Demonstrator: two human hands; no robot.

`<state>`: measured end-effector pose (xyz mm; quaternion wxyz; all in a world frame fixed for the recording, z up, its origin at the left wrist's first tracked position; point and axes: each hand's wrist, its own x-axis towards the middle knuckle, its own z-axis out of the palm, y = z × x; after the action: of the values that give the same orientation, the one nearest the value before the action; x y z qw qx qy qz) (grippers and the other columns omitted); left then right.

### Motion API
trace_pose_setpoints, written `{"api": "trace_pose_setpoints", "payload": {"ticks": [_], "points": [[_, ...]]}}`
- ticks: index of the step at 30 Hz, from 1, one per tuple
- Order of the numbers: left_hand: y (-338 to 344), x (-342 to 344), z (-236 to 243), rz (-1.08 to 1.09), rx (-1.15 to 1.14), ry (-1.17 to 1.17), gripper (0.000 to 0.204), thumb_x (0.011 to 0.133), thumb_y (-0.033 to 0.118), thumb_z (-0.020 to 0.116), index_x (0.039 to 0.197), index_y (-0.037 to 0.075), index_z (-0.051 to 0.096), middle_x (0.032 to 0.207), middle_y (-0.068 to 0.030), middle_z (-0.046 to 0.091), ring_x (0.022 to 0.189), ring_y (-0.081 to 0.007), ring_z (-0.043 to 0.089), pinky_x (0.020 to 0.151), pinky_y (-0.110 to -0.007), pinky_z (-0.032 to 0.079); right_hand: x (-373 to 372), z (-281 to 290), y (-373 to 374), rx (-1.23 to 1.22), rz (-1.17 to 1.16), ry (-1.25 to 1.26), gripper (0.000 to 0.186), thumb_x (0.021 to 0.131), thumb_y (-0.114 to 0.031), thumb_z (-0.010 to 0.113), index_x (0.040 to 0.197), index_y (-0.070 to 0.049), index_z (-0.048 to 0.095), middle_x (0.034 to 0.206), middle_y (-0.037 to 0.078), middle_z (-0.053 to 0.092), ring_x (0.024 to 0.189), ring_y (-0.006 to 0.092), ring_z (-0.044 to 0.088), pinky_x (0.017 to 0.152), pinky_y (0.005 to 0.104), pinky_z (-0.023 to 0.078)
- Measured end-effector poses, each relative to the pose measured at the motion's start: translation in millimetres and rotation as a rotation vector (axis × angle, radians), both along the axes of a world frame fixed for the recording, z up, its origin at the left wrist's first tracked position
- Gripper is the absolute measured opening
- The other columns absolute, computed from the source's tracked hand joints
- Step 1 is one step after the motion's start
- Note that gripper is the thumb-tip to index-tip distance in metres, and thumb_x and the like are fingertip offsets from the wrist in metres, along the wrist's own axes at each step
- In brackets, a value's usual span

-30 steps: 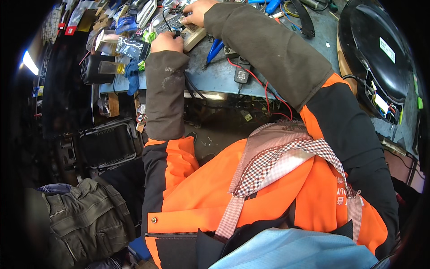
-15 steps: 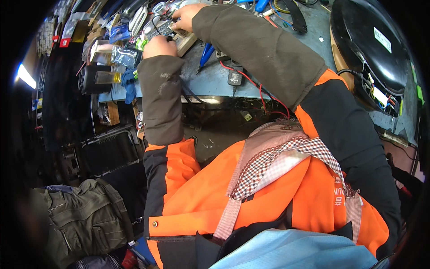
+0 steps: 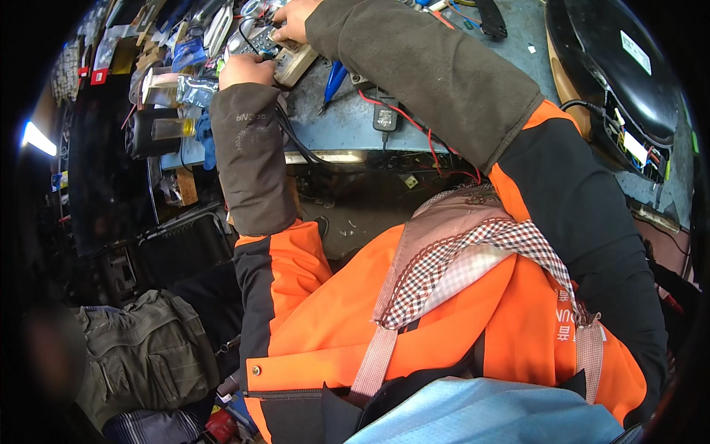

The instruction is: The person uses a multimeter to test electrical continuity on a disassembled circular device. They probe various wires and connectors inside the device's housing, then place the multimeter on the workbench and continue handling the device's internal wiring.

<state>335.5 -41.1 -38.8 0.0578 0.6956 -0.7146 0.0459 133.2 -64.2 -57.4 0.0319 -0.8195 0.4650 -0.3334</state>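
My left hand (image 3: 248,71) is curled closed at the far left part of the bench; whatever it may hold is hidden. Just beyond and to its right, my right hand (image 3: 296,19) has bent fingers drawn together, with the tips low over a grey panel with small knobs or buttons (image 3: 262,40). What lies between those fingers is too small to make out. A thin black wire (image 3: 245,37) curves beside the panel. Between the hands and the bench front lies a pale block-like power strip (image 3: 297,65), close to both hands.
Blue-handled pliers (image 3: 334,83) and a black power adapter (image 3: 384,118) with red wires lie on the blue bench (image 3: 436,122). Jars, bags and tools crowd the left. A large black shell with exposed wiring (image 3: 629,66) stands at right. A green bag (image 3: 148,362) is lower left.
Both hands have shifted slightly left in the picture, along with the bench and its things. The left hand stays closed and the right fingers stay low over the grey panel.
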Motion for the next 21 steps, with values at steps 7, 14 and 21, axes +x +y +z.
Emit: {"api": "trace_pose_setpoints", "payload": {"ticks": [7, 14, 21], "points": [[-6, -8, 6, -0.043, 0.054, -0.102, 0.036, 0.082, 0.031, 0.075, 0.107, 0.007, 0.084, 0.104, -0.0228, 0.079, 0.101, -0.0395, 0.077, 0.094, -0.045, 0.06, -2, 2, 2, 0.008, -0.006, 0.009, 0.032, 0.096, -0.029, 0.06, 0.117, -0.013, 0.078, 0.119, 0.016, 0.077, 0.11, 0.0338, 0.072, 0.096, 0.0457, 0.056], [-5, -26, -4, -0.079, 0.016, -0.184, 0.036, 0.084, 0.033, 0.072, 0.101, 0.002, 0.082, 0.101, -0.0265, 0.077, 0.099, -0.0442, 0.075, 0.092, -0.049, 0.059, 2, -1, 0, 0.029, 0.032, -0.066, 0.034, 0.096, -0.035, 0.062, 0.119, -0.014, 0.078, 0.116, 0.015, 0.078, 0.108, 0.0343, 0.073, 0.095, 0.0457, 0.057], [-24, -49, -50, -0.208, -0.061, -0.153, 0.037, 0.088, 0.036, 0.073, 0.098, 0.001, 0.078, 0.099, -0.0264, 0.077, 0.097, -0.0472, 0.074, 0.088, -0.054, 0.059, 44, -55, -33, 0.303, -0.033, -0.238, 0.051, 0.086, -0.046, 0.075, 0.13, -0.021, 0.078, 0.119, 0.013, 0.079, 0.111, 0.0351, 0.074, 0.101, 0.0502, 0.057]]}}
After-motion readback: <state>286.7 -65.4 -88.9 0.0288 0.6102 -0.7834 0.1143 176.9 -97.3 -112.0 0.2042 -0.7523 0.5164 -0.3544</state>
